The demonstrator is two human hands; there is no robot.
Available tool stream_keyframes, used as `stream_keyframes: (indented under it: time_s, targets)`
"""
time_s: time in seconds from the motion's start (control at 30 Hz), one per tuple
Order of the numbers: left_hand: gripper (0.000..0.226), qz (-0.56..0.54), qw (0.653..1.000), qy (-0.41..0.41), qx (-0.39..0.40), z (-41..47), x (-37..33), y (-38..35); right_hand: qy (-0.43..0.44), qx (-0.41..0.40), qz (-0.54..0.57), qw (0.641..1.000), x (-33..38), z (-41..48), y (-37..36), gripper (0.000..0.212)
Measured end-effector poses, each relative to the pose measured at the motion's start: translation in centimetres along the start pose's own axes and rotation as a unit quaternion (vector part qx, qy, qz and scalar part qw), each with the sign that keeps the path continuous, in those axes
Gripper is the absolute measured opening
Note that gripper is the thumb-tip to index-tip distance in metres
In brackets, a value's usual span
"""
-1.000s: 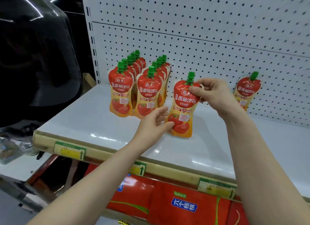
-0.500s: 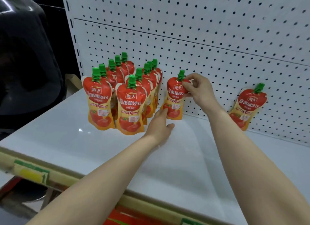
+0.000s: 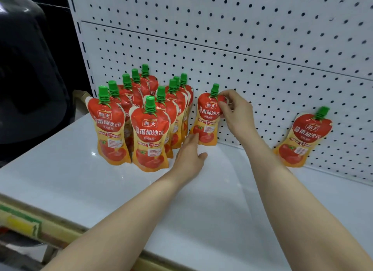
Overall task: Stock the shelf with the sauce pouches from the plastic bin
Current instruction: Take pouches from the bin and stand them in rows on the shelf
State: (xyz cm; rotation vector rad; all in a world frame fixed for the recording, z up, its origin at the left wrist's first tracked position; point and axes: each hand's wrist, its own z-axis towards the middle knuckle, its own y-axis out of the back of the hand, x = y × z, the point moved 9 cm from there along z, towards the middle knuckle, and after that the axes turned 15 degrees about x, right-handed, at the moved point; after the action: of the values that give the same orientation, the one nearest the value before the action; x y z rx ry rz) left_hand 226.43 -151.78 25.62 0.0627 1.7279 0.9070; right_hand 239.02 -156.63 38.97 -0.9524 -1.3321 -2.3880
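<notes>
Head view: right grip [image 3: 236, 113] pinches the top shoulder of the red-and-orange foil sauce pouch with green screw cap [image 3: 206, 119], upright on the white shelf [image 3: 80, 179] at the white pegboard back panel [image 3: 242, 48]; left grip [image 3: 188, 155], below-left of it, fingers straight at the pouch base; risks: off-balance release, pouch flops; left wrist clips the standing pouch rows [image 3: 149, 133] beside it, domino; plastic bin not in view.

Rear pouches [image 3: 151, 85] hidden behind front pouches [image 3: 149, 137], label strip [image 3: 19, 224] blurred
</notes>
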Motion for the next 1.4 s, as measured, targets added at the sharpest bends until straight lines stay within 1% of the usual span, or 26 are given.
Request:
stream_keyframes:
  time_s: [0.17,0.27,0.33,0.4,0.47,0.6,0.7,0.77,0.87,0.93,1.0,1.07,1.13,1.27,1.4]
  targets:
    - [0.072,-0.014,1.0,0.007,0.003,0.2,0.4,-0.2,0.008,0.008,-0.024,1.0,0.2,-0.3,0.0,0.021]
    - [0.07,-0.033,0.999,0.002,0.001,0.0,0.4,0.0,-0.002,0.004,-0.052,0.999,0.4,-1.0,0.6,0.03]
    - [0.065,-0.034,0.999,-0.014,-0.004,-0.5,-0.1,0.3,-0.012,0.001,-0.077,0.997,0.4,-2.3,1.1,0.038]
    - [0.057,-0.042,0.998,-0.038,-0.01,-1.5,-1.0,0.8,-0.029,0.0,-0.096,0.995,0.2,-4.4,1.7,0.04]
    - [0.048,-0.051,0.997,-0.059,-0.015,-3.1,-2.1,1.3,-0.049,0.004,-0.112,0.993,-0.1,-7.3,2.2,0.036]
    - [0.037,-0.069,0.992,-0.11,0.006,-8.0,-4.7,1.0,-0.081,0.002,-0.162,0.983,0.4,-15.2,3.1,0.026]
    - [0.03,-0.09,0.983,-0.158,0.031,-12.8,-6.5,-0.4,-0.107,-0.021,-0.184,0.977,1.2,-22.6,4.0,0.02]
    - [0.027,-0.104,0.974,-0.192,0.051,-16.3,-7.3,-2.3,-0.12,-0.057,-0.2,0.971,2.0,-28.5,4.7,0.018]
    - [0.027,-0.126,0.963,-0.231,0.065,-21.7,-8.3,-5.7,-0.138,-0.132,-0.206,0.96,3.8,-38.2,5.6,0.018]
    - [0.025,-0.141,0.954,-0.253,0.076,-25.3,-9.1,-8.5,-0.17,-0.173,-0.211,0.947,4.5,-45.4,5.9,0.018]
    - [0.023,-0.157,0.945,-0.269,0.104,-28.6,-9.3,-12.0,-0.214,-0.197,-0.214,0.933,4.4,-52.6,5.6,0.016]
    - [0.024,-0.162,0.939,-0.267,0.145,-31.0,-8.5,-16.2,-0.273,-0.201,-0.198,0.92,3.0,-60.1,4.4,0.016]
    - [0.027,-0.141,0.937,-0.255,0.19,-33.0,-7.2,-21.1,-0.348,-0.192,-0.173,0.901,0.6,-67.5,2.5,0.016]
    - [0.033,-0.081,0.929,-0.192,0.306,-36.1,-3.6,-31.5,-0.514,-0.169,-0.078,0.837,-4.3,-80.9,-1.8,0.017]
    - [0.031,-0.007,0.905,-0.144,0.401,-37.8,-1.2,-41.6,-0.599,-0.165,0.007,0.783,-8.5,-88.7,-3.0,0.024]
